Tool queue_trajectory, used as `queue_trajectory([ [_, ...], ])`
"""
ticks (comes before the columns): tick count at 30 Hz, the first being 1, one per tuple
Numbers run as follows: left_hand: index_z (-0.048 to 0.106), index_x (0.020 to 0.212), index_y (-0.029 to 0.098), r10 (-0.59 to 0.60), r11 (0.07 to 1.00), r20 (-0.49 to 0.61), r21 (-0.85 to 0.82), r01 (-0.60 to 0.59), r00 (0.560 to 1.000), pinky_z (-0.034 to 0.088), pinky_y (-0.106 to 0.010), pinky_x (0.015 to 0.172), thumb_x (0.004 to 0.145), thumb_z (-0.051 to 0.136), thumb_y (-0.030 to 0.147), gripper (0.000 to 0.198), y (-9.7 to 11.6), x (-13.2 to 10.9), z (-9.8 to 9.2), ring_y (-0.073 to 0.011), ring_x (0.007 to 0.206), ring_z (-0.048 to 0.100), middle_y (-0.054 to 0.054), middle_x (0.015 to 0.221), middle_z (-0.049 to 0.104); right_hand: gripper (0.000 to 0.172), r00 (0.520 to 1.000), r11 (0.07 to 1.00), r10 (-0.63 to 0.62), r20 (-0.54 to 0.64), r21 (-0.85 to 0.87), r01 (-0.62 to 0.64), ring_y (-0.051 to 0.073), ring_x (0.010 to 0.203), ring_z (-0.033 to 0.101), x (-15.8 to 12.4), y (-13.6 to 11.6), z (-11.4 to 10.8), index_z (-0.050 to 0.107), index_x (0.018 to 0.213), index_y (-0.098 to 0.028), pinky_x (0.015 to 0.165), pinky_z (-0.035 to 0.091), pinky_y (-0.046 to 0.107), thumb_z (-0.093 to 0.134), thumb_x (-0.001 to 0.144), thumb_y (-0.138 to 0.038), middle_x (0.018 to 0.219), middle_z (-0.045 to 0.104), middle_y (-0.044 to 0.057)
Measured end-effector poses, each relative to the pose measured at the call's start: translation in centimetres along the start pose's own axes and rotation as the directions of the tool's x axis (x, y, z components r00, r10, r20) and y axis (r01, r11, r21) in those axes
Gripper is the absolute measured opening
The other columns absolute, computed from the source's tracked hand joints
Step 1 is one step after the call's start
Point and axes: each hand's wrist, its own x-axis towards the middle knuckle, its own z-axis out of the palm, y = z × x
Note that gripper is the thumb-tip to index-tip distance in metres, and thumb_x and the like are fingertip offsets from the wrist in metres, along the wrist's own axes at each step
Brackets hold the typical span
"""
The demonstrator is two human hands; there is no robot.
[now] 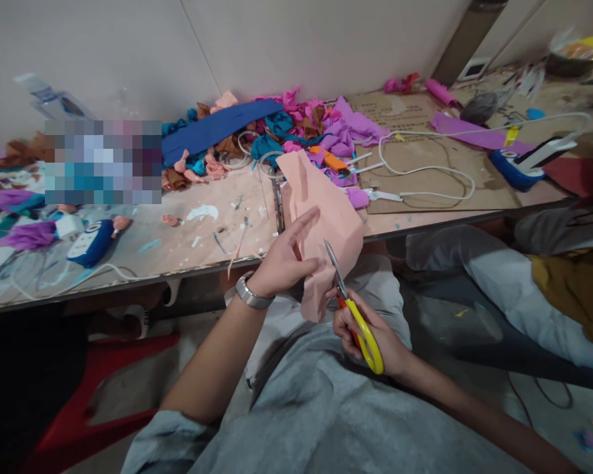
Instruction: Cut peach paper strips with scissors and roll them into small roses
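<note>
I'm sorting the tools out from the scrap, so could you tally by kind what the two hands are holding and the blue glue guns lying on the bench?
Pink sheet, held by the left hand: 1
Yellow-handled scissors, in the right hand: 1
Blue glue guns on the bench: 2
Total: 4

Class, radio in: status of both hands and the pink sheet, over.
Left hand pinching soft pink paper sheet. Right hand gripping yellow-handled scissors, blades at sheet's edge. Nothing blocking the cut.
</note>
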Motion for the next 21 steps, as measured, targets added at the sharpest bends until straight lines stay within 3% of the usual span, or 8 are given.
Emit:
queue_trajectory([
  [7,0.039,0.155,0.023,0.001,0.999,-0.007,0.044,-0.001,1.000,0.018,-0.048,0.130,0.072,0.078,0.017,0.092,0.07,0.09,-0.06,-0.0307,0.155,0.026,-0.008,0.166,0.032,0.051,1.000,1.000,0.014,0.002,-0.008,-0.014,0.005,0.037,0.046,0.01,-0.01,0.08,0.044,0.121,-0.029,0.034,0.034,0.012,0.069,0.087,-0.057,0.063,0.049,-0.011],
  [14,0.038,0.156,0.024,0.001,0.999,-0.013,0.052,0.000,1.000,0.017,-0.047,0.130,0.072,0.079,0.020,0.094,0.07,0.11,0.00,-0.0299,0.156,0.025,-0.009,0.166,0.032,0.056,1.000,1.000,0.027,-0.014,-0.012,-0.027,0.004,0.035,0.042,-0.01,0.31,-0.11,0.043,0.122,-0.029,0.034,0.038,0.013,0.071,0.085,-0.060,0.061,0.048,-0.012],
  [21,0.037,0.156,0.023,0.008,0.999,-0.007,0.042,-0.008,1.000,0.017,-0.047,0.130,0.072,0.079,0.019,0.094,0.11,0.12,0.04,-0.0300,0.156,0.025,-0.010,0.166,0.032,0.049,1.000,0.999,0.024,-0.014,-0.033,-0.025,0.005,0.035,0.043,-0.03,0.20,-0.02,0.044,0.121,-0.029,0.034,0.036,0.013,0.068,0.089,-0.057,0.062,0.049,-0.011],
])
